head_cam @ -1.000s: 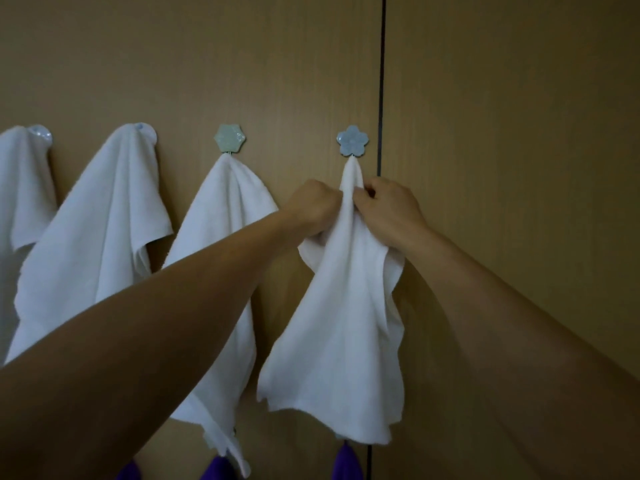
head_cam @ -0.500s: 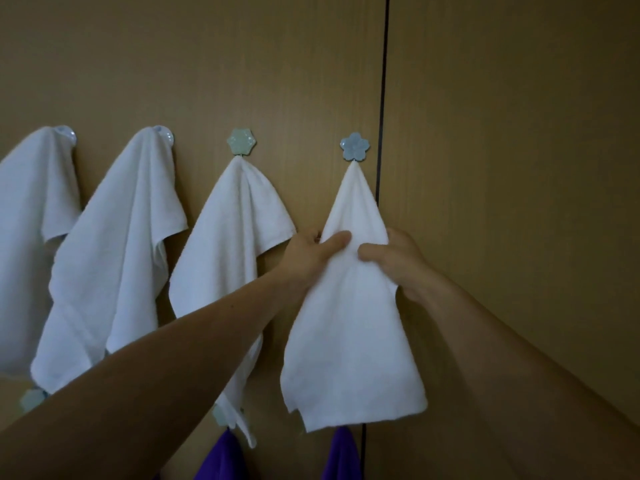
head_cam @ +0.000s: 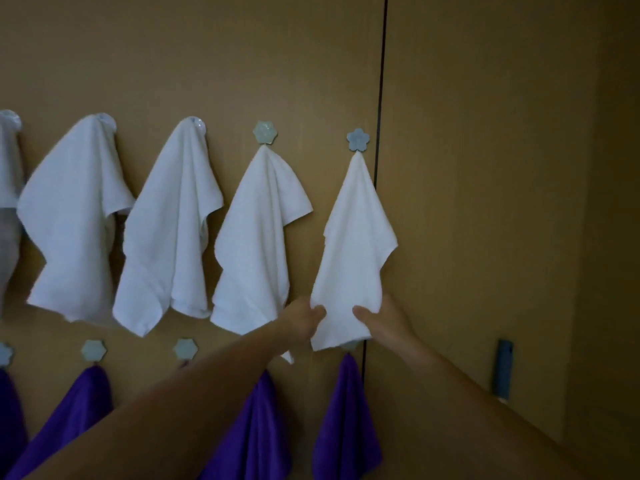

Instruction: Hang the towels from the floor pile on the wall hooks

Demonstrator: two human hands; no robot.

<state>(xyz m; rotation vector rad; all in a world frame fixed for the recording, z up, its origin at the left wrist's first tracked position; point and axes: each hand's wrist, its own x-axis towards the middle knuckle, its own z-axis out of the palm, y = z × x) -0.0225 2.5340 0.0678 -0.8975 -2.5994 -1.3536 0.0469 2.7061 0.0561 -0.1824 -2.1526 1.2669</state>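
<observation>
Two hands hold the lower part of one white towel [head_cam: 356, 244]. The left hand [head_cam: 304, 318] pinches the cloth at its lower left edge, thumb across the front and fingers hidden behind. The right hand [head_cam: 382, 315] grips the lower right side in the same way, thumb in front, the rest behind the cloth. Both bare forearms reach up from the bottom of the view.

The white towel hangs by one gathered point from the blue flower hook [head_cam: 358, 139] and lies against the wooden wall [head_cam: 485, 168], just left of a dark vertical seam [head_cam: 381, 98]. Its bottom corner drops a little below the hands and overlaps the top of a purple towel [head_cam: 346, 420].

To the left, the neighbouring towel [head_cam: 263, 237] hangs from a green flower hook [head_cam: 265, 132]. Two further white towels [head_cam: 173, 220] [head_cam: 72, 216] drape over their hooks so that the hooks barely show. A fifth white cloth [head_cam: 7, 168] is cut off by the left edge.

Below runs a second row: pale flower hooks [head_cam: 93, 349] [head_cam: 185, 348] with more purple cloths [head_cam: 256, 438] [head_cam: 69, 420] hanging under them, partly hidden by the left forearm. On the panel right of the seam, low down, a small dark blue upright piece [head_cam: 504, 368] sits on the wall; what it is cannot be told.
</observation>
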